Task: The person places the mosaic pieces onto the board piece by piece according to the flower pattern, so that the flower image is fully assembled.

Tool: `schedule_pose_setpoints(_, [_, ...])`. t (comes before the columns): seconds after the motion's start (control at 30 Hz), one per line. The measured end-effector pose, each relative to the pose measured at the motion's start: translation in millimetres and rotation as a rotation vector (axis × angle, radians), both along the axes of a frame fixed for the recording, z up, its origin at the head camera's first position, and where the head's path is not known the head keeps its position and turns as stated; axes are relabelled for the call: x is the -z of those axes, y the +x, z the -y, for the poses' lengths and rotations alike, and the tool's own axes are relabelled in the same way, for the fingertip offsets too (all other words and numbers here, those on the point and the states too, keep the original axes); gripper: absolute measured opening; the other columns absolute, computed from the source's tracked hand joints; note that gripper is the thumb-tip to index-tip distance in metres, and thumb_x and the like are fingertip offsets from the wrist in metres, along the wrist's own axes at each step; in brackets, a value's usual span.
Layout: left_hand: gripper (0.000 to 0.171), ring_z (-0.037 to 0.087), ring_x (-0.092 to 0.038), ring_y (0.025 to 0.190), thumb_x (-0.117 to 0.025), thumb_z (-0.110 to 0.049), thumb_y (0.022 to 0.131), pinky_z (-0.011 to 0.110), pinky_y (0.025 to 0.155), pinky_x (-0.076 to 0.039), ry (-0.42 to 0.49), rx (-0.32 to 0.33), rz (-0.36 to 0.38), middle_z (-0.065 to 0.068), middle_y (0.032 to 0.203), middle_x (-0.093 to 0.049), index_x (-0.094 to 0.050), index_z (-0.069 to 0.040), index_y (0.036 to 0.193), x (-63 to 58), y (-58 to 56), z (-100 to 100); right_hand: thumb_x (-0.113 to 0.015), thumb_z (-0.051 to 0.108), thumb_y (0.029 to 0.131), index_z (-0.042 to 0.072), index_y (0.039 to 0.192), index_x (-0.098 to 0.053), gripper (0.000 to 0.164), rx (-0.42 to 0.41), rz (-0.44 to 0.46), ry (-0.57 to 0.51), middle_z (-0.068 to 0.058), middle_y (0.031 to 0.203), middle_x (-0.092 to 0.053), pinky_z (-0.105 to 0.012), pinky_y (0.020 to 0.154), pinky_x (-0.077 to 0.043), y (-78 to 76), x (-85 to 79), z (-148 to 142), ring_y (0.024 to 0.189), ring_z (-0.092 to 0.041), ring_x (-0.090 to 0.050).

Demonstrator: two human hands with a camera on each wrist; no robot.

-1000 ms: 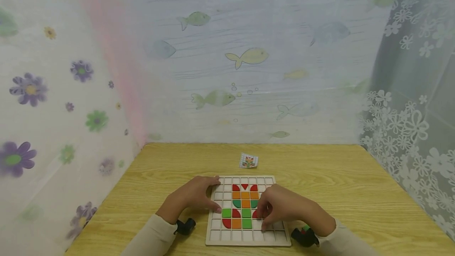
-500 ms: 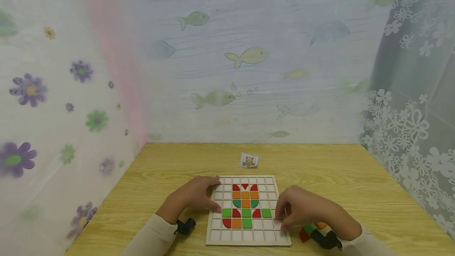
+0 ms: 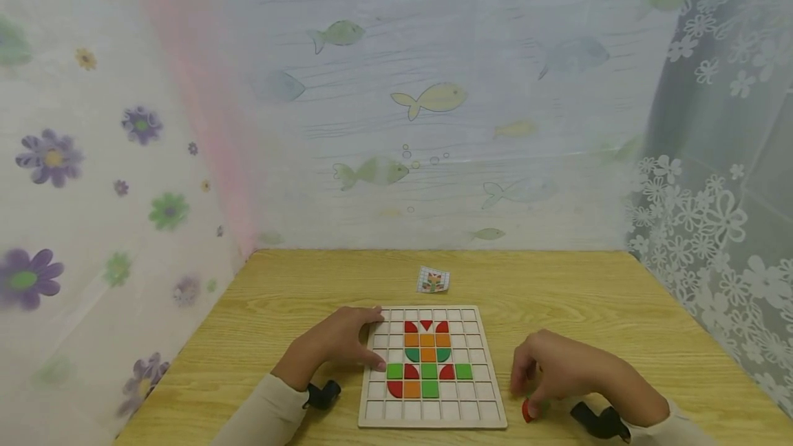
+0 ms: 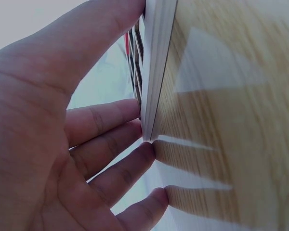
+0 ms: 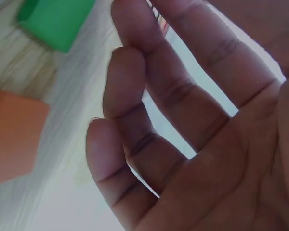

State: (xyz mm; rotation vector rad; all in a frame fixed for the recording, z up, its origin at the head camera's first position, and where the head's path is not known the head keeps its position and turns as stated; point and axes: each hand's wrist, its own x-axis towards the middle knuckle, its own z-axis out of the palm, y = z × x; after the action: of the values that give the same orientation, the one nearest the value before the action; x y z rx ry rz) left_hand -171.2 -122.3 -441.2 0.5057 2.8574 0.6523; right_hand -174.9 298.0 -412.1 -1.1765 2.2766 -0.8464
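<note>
On the wooden table lies a white grid board (image 3: 434, 414) with red, orange and green pieces set in its middle cells. My left hand (image 3: 337, 337) rests at the board's left edge, its thumb and fingertips touching the rim; in the left wrist view the fingers (image 4: 123, 175) are nearly straight along it. My right hand (image 3: 560, 367) is to the right of the board, fingers loosely bent, with the thumb tip right at a loose red piece (image 3: 528, 410). A green piece (image 5: 58, 21) and an orange piece (image 5: 17, 137) lie near its fingers in the right wrist view.
A small card (image 3: 434, 280) with a gridded flower picture lies behind the board. Black wrist mounts (image 3: 323, 394) stick out below both wrists. Curtains printed with fish (image 3: 430, 98) and flowers surround the table (image 3: 297, 281).
My right hand has moved right, off the board to the loose pieces beside it. A light green square now shows at the right end of its row. My left hand stays put.
</note>
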Motion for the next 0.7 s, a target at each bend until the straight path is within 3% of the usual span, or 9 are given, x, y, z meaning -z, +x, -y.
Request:
schedule_pose_setpoints(0.2, [0.095, 0.029, -0.045, 0.148, -0.088, -0.061, 0.072, 0.053, 0.118, -0.041, -0.003, 0.003, -0.005, 0.001, 0.159, -0.05, -0.056, -0.019, 0.151, 1.3, 0.2, 1.7, -0.091, 0.007, 0.071, 0.021, 0.091, -0.082, 0.026, -0.021, 0.046, -0.012, 0.011, 0.095, -0.074, -0.025, 0.076, -0.059, 2.7, 2.3, -3.0, 0.09, -0.005, -0.069])
schedule_pose_setpoints(0.37, [0.095, 0.03, -0.045, 0.148, -0.087, -0.061, 0.074, 0.052, 0.118, -0.042, -0.007, 0.016, -0.018, 0.002, 0.158, -0.05, -0.055, -0.017, 0.152, 0.7, 0.6, 2.3, -0.088, 0.004, 0.072, 0.02, 0.087, -0.082, 0.022, -0.021, 0.058, -0.01, 0.008, 0.095, -0.073, -0.024, 0.076, -0.057, 2.6, 1.7, -3.0, 0.09, -0.005, -0.065])
schedule_pose_setpoints(0.7, [0.094, 0.03, -0.044, 0.149, -0.087, -0.06, 0.074, 0.053, 0.118, -0.041, -0.001, 0.017, -0.009, 0.002, 0.159, -0.05, -0.054, -0.017, 0.152, 0.7, -0.5, 1.1, -0.089, 0.003, 0.073, 0.017, 0.082, -0.072, 0.024, 0.034, 0.044, 0.018, 0.01, 0.08, -0.071, -0.023, 0.068, -0.056, 2.8, 4.1, -2.4, 0.074, -0.002, -0.064])
